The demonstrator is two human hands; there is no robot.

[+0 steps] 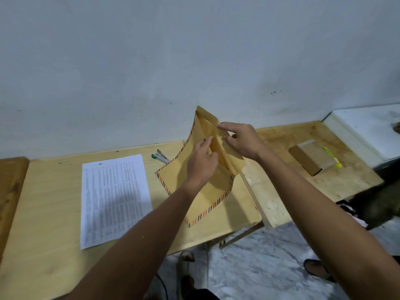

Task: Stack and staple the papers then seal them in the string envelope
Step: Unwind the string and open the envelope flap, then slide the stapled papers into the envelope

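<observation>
— What's on your left?

— A white stack of printed paper sheets (114,200) lying flat on the pale wooden table (43,245), untouched. Beyond its far right corner lies a small stapler with green ends (159,157).

— And the envelope?

— The tan paper envelope with a red-and-black striped border (207,202) stands tilted up off the table, its top end raised toward the wall. My left hand (202,164) presses its face, fingers loosely curled against the paper. My right hand (240,140) pinches at the flap near the small round clasp, thumb and fingers closed on the paper.

— Further right?

— A flat brown cardboard box (309,160) with a yellow highlighter pen (332,156) just beside it.
</observation>
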